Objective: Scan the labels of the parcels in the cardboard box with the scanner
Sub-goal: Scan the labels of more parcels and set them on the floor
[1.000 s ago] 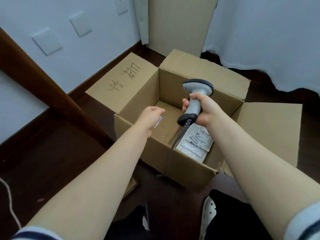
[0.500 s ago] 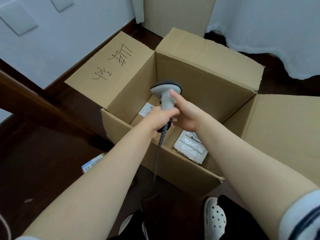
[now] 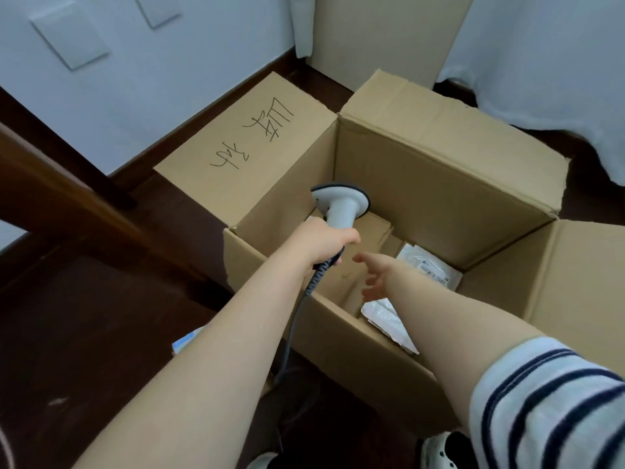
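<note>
1. Head camera looked down on a dark wooden floor (image 3: 84, 316) where an open cardboard box (image 3: 422, 198) stood with its flaps folded outward; the left flap (image 3: 247, 147) bore handwritten marks.
2. Left hand (image 3: 321, 245) was curled round the handle of the scanner (image 3: 340, 204), holding it above the box's left edge, with the wide head tipped down toward the far left corner.
3. Right hand (image 3: 375, 275), on an arm with a striped sleeve (image 3: 541, 401), reached into the box with fingers spread, holding nothing. It was just right of the scanner handle and apart from it.
4. The scanner's cable (image 3: 294, 319) hung from the handle over the near edge toward the floor.
5. One white parcel (image 3: 411, 262) lay on the box bottom by the right wall, its printed label (image 3: 436, 275) facing up.
6. A second white parcel (image 3: 385, 316) lay against the near wall, partly hidden by the right forearm.
</note>
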